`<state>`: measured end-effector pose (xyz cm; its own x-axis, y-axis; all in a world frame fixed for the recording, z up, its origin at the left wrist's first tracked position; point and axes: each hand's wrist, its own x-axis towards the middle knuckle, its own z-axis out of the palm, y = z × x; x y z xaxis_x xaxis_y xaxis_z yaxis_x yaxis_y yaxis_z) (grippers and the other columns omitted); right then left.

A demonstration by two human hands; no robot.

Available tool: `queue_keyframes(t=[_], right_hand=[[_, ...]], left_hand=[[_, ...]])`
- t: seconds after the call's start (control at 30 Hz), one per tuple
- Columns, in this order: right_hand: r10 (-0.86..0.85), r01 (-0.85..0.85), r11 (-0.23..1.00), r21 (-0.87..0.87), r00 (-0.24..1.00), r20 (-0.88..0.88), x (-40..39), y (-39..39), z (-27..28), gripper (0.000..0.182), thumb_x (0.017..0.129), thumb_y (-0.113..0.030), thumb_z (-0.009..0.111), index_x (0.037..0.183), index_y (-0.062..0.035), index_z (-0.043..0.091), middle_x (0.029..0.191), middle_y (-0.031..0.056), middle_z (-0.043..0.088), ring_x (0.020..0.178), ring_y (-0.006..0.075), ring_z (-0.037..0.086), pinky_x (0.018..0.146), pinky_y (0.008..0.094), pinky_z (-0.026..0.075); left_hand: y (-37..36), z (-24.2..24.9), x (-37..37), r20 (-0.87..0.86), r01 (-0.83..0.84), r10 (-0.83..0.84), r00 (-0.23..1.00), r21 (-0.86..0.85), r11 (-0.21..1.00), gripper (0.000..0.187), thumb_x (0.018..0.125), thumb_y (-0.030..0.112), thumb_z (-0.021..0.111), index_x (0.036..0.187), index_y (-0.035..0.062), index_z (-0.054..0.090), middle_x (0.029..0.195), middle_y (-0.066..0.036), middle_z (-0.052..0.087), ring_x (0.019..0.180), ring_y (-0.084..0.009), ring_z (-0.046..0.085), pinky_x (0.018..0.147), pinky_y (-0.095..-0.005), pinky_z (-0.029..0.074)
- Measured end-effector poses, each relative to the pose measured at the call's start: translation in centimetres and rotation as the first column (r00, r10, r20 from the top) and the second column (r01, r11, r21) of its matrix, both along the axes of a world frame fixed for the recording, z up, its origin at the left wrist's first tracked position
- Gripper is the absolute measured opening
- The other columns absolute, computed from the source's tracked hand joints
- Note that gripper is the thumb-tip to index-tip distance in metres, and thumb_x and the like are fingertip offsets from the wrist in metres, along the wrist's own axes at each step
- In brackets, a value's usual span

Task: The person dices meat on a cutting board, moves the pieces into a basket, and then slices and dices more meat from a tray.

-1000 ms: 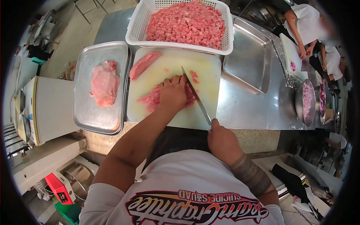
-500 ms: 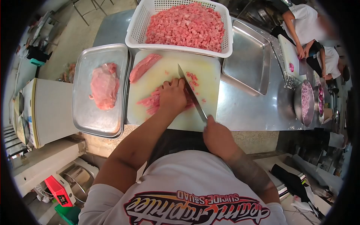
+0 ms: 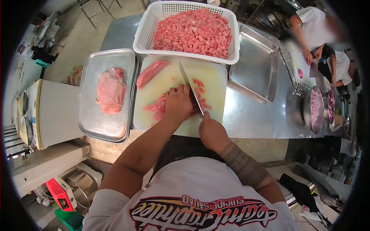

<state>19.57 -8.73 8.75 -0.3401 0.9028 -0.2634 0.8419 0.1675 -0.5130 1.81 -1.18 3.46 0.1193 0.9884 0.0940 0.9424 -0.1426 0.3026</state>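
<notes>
My left hand (image 3: 179, 104) presses down with curled fingers on a bunch of raw meat strips (image 3: 157, 107), partly hidden under it. In my right hand (image 3: 213, 134) is the handle of a long kitchen knife (image 3: 185, 78), its blade lying close beside the left fingertips. Small cut cubes of meat (image 3: 199, 83) lie scattered on the right of the blade. All this rests on a white cutting board (image 3: 216, 104). A thicker piece of raw meat (image 3: 152, 73) lies at the board's far left corner.
Behind the board stands a white perforated basket (image 3: 138, 42) heaped with diced meat (image 3: 194, 34). A metal tray (image 3: 86, 111) with a slab of raw meat (image 3: 110, 90) is on the left; a metal pan (image 3: 255, 63) is on the right. Co-workers (image 3: 311, 27) work beyond bowls of chopped onion (image 3: 315, 109).
My right hand and the knife handle have shifted left, closer to the left hand, and the blade stands steeper. The left hand still presses on the strips. The view has shifted slightly.
</notes>
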Motion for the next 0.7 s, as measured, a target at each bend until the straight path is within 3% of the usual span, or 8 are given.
queue_keyframes(t=[0.1, 0.2, 0.27, 0.3, 0.37, 0.43, 0.53, 0.7], right_hand=[[0.02, -0.016, 0.999, 0.042, 0.997, -0.075, -0.9, 2.4, -1.2, 0.037, 0.102, -0.017, 0.053, 0.126, 0.011, 0.048, 0.084, 0.0295, 0.07, 0.079, 0.0489, 0.069, 0.072, 0.0582, 0.054], [-0.042, 0.044, 0.999, 0.029, 0.996, -0.073, -0.4, 2.5, -0.4, 0.038, 0.102, -0.017, 0.052, 0.127, 0.0108, 0.048, 0.086, 0.0302, 0.07, 0.079, 0.0495, 0.069, 0.073, 0.0589, 0.054], [0.004, -0.005, 1.0, -0.012, 0.999, -0.05, 1.0, 1.1, 0.1, 0.036, 0.102, -0.018, 0.052, 0.125, 0.0094, 0.048, 0.086, 0.0306, 0.071, 0.079, 0.0498, 0.069, 0.073, 0.0597, 0.054], [0.023, -0.024, 1.0, -0.019, 0.999, -0.036, 1.9, 0.7, 0.2, 0.035, 0.102, -0.018, 0.051, 0.125, 0.0087, 0.048, 0.086, 0.0308, 0.071, 0.08, 0.0499, 0.07, 0.074, 0.0601, 0.054], [0.02, -0.023, 0.995, -0.1, 0.999, -0.029, 3.4, -0.2, 0.2, 0.031, 0.102, -0.018, 0.051, 0.12, 0.0061, 0.047, 0.085, 0.0304, 0.07, 0.08, 0.0501, 0.07, 0.074, 0.0609, 0.054], [0.043, -0.043, 0.998, -0.049, 0.999, -0.016, 4.3, -0.8, 0.3, 0.027, 0.098, -0.013, 0.051, 0.119, 0.0046, 0.051, 0.083, 0.0273, 0.071, 0.079, 0.048, 0.071, 0.071, 0.0582, 0.056], [0.093, -0.094, 0.995, -0.029, 0.995, -0.021, 5.0, -0.2, 1.6, 0.023, 0.098, -0.013, 0.05, 0.115, 0.0028, 0.05, 0.084, 0.0262, 0.072, 0.078, 0.0475, 0.072, 0.071, 0.0575, 0.056], [0.096, -0.094, 0.995, -0.044, 0.994, 0.049, 6.5, 1.4, 2.2, 0.026, 0.1, -0.016, 0.051, 0.119, 0.002, 0.049, 0.085, 0.0246, 0.073, 0.08, 0.0457, 0.073, 0.072, 0.0573, 0.057]], left_hand=[[-0.2, 2.0, 0.1, -0.013, 0.014, -0.015, 1.0, -0.074, 0.997, 0.045, 0.086, 0.026, 0.076, 0.121, 0.0037, 0.059, 0.119, -0.017, 0.063, 0.105, -0.041, 0.062, 0.092, -0.0551, 0.049], [0.0, 1.1, -0.4, 0.047, 0.026, -0.024, 0.999, -0.048, 0.998, 0.062, 0.08, 0.036, 0.083, 0.126, 0.0026, 0.057, 0.121, -0.018, 0.062, 0.11, -0.0431, 0.061, 0.095, -0.0568, 0.049], [0.1, -1.3, -2.1, 0.277, 0.082, -0.063, 0.959, -0.061, 0.995, 0.074, 0.079, 0.044, 0.084, 0.132, 0.0012, 0.055, 0.126, -0.021, 0.061, 0.116, -0.0462, 0.059, 0.101, -0.0583, 0.047], [0.0, -0.6, -2.7, 0.269, 0.102, -0.092, 0.959, -0.021, 0.995, 0.082, 0.077, 0.05, 0.084, 0.136, 0.0009, 0.054, 0.129, -0.022, 0.06, 0.12, -0.0462, 0.058, 0.103, -0.0592, 0.045], [-1.4, 1.8, -3.6, 0.125, 0.127, -0.137, 0.983, 0.084, 0.988, 0.102, 0.072, 0.064, 0.086, 0.144, 0.0006, 0.049, 0.135, -0.021, 0.057, 0.13, -0.0446, 0.055, 0.108, -0.0609, 0.041], [-4.0, 2.2, -4.0, -0.151, 0.111, -0.12, 0.981, -0.068, 0.991, 0.125, 0.067, 0.071, 0.086, 0.158, 0.0013, 0.037, 0.147, -0.023, 0.051, 0.141, -0.0425, 0.047, 0.116, -0.059, 0.036], [-3.8, 3.4, -3.9, -0.18, 0.076, -0.125, 0.976, -0.26, 0.963, 0.137, 0.063, 0.073, 0.088, 0.164, 0.002, 0.028, 0.157, -0.021, 0.043, 0.149, -0.0406, 0.039, 0.121, -0.0579, 0.032], [-3.5, 3.0, -3.5, -0.187, -0.008, -0.053, 0.981, -0.311, 0.95, 0.14, 0.062, 0.074, 0.089, 0.166, 0.0053, 0.024, 0.162, -0.018, 0.04, 0.153, -0.0396, 0.034, 0.125, -0.0564, 0.028]])
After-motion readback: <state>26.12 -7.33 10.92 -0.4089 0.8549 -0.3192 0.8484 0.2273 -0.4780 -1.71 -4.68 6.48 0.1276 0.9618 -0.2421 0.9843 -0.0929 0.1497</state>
